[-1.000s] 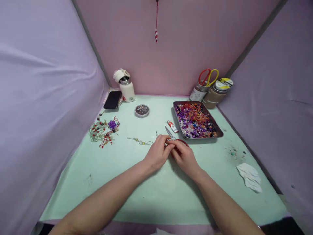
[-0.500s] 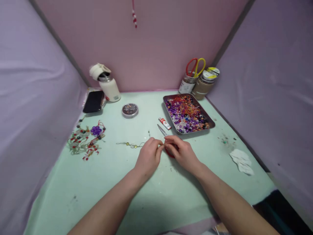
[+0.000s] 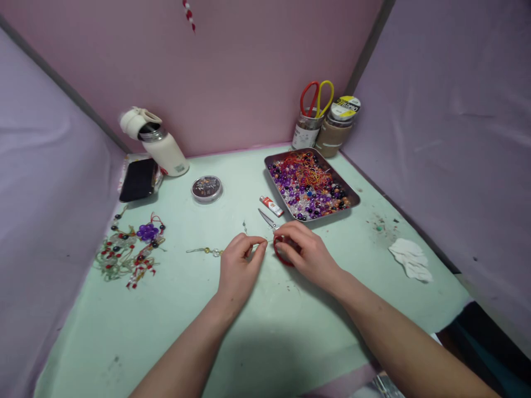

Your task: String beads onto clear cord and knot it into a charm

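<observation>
At the far left corner of our desk [image 3: 166, 309] we have the phone [image 3: 139, 179], the bottle [image 3: 166, 155] to its right, the strands [image 3: 128, 251] before it by the left edge. Toward the far right corner, the cup [image 3: 306, 132] and jar [image 3: 333, 134] stand behind the tray [image 3: 354, 204]; mid-desk, scissors [image 3: 267, 218], beaded cord [image 3: 215, 252] left of them.

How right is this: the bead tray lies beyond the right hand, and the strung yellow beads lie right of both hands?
One slip: in the head view, the strung yellow beads lie left of the left hand. The bead tray is beyond the right hand.
</observation>
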### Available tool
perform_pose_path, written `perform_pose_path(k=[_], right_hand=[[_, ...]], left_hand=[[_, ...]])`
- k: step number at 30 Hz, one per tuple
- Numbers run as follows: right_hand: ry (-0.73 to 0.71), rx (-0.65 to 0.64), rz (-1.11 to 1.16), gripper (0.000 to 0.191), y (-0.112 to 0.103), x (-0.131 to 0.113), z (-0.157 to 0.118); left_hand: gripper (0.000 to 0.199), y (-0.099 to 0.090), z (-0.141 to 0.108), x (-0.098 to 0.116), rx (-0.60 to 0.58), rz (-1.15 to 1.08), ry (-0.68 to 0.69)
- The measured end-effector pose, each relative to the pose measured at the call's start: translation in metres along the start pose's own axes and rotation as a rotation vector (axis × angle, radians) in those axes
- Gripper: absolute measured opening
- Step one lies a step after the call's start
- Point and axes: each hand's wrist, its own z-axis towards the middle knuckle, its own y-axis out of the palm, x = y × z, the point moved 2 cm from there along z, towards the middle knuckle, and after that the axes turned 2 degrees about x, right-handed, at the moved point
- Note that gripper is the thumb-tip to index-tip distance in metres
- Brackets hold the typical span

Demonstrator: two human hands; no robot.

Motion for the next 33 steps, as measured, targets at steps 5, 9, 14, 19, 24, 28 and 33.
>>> perform_pose_path(k=[5, 9, 14, 19, 24, 28, 33], right_hand=[[-0.064, 0.026, -0.030, 0.010, 0.003, -0.001, 0.001], [-0.076, 0.010, -0.035, 0.014, 0.002, -0.002, 0.003], [-0.110, 0.075, -0.084, 0.014, -0.002, -0.002, 0.004], [-0.204, -0.026, -0.215, 0.014, 0.001, -0.006, 0.002], [-0.244, -0.074, -0.189, 0.014, 0.001, -0.012, 0.000], [-0.201, -0.013, -0.168, 0.014, -0.003, -0.011, 0.001], [-0.168, -0.030, -0.148, 0.015, -0.002, -0.011, 0.001]], left_hand=[[0.014, 0.001, -0.001, -0.001, -0.010, 0.001, 0.017], [0.015, 0.003, -0.001, -0.005, -0.028, 0.013, 0.030], [0.022, 0.005, -0.004, -0.003, -0.047, 0.152, 0.123], [0.039, 0.007, -0.013, 0.002, -0.027, 0.265, 0.304], [0.031, 0.013, -0.016, -0.005, -0.186, -0.007, 0.056], [0.025, 0.014, -0.016, -0.006, -0.193, -0.040, -0.052], [0.011, 0.009, -0.013, 0.000, -0.095, 0.027, 0.093]])
